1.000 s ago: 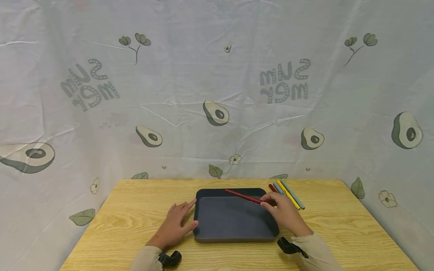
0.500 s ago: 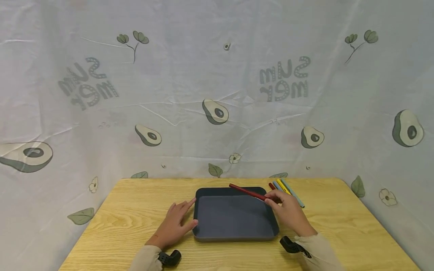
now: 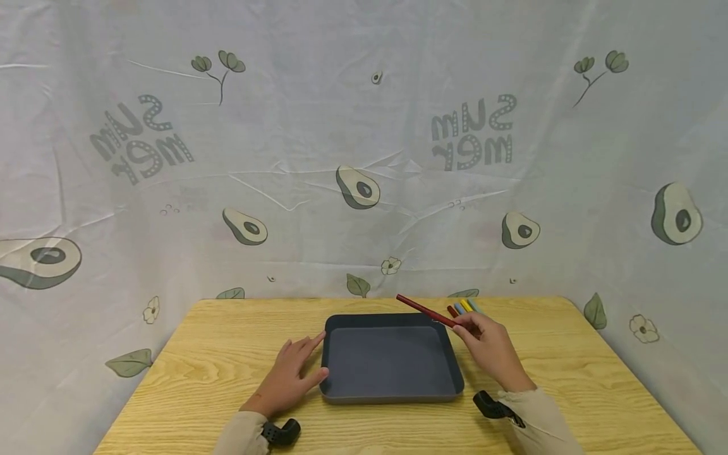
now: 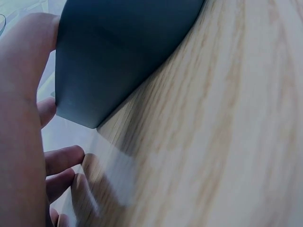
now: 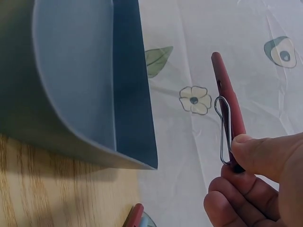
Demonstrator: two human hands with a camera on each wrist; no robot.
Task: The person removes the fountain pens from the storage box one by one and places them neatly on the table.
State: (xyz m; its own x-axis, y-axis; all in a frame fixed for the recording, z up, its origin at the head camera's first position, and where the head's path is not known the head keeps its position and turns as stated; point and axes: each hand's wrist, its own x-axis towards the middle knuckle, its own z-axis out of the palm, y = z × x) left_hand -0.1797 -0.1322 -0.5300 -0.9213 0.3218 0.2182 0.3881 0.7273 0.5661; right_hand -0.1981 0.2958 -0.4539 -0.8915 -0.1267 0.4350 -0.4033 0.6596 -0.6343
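In the head view, my right hand [image 3: 490,349] pinches one end of a slim red pen [image 3: 422,308] between thumb and fingers. The pen is tilted up, crossing in front of the tray's far right corner. A metal wire clip [image 5: 223,130] shows along the pen in the right wrist view. My left hand [image 3: 289,380], fingers extended, touches the left side of a dark grey rectangular tray [image 3: 392,363]. The left wrist view has the thumb and a finger against the tray's outer wall [image 4: 118,56].
Several pens lie behind my right hand, partly hidden by it: a red pen [image 3: 452,311], a blue pen [image 3: 459,308], a yellow pen [image 3: 466,305] and a pale blue-green pen [image 3: 474,306]. A patterned cloth [image 3: 307,253] hangs behind the wooden table [image 3: 227,341].
My right hand has shifted right, with the red pen lifting from over the tray towards its far right corner. The left hand stays at the tray's side.
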